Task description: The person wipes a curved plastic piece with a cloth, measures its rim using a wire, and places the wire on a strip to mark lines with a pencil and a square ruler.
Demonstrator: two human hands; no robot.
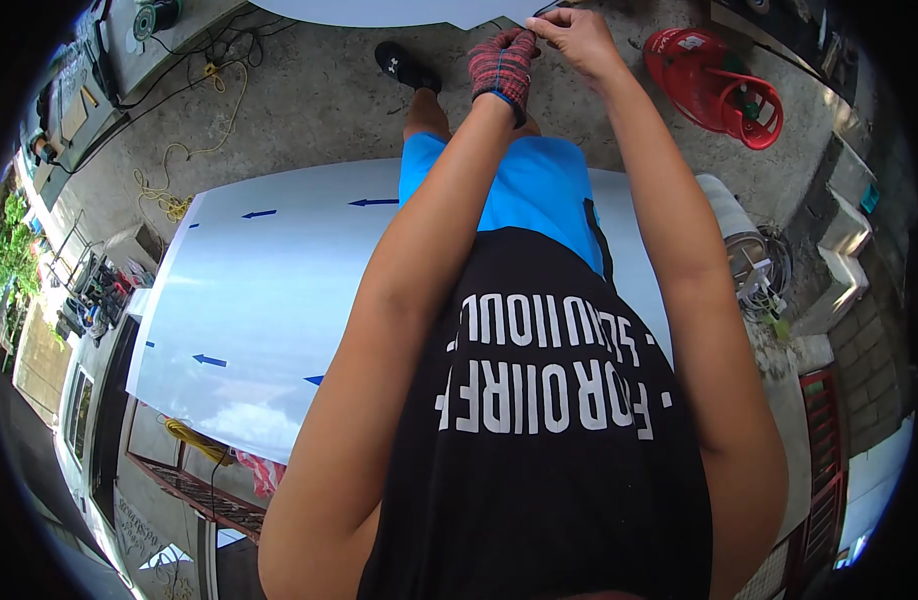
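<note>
Plants (17,250): green, at the far left rim of the view
Spool (157,18): green and dark, upper left, on a grey surface beside tangled dark cords
Yellow cord (171,206): loose loops on the floor (309,110), heaped near a corner of the arrow sheet
Arrow sheet (229,290): large, pale, shiny, with blue arrows pointing left; partly covered by the body and arms
Shoe (404,67): black with a white mark, on bare concrete, below the upper sheet
Upper sheet (379,10): white, cut off by the top of the view; its pointed edge reaches close to both hands
Left hand (501,65): red-and-grey knit glove; fingers curled, tips close to the right hand's; cannot tell what, if anything, they grip
Dark strip (550,7): thin, at the right hand's fingers, top of view; full shape not visible
Right hand (579,42): bare; thumb and forefinger brought together beside the glove; hold on the strip cannot be confirmed
Clothing: blue shorts (539,185), black shirt (549,500) with white lettering
Gas tank (694,80): red, on the floor, well right of the hands
Coil (764,268): looped cable or hose, right of the arrow sheet
</note>
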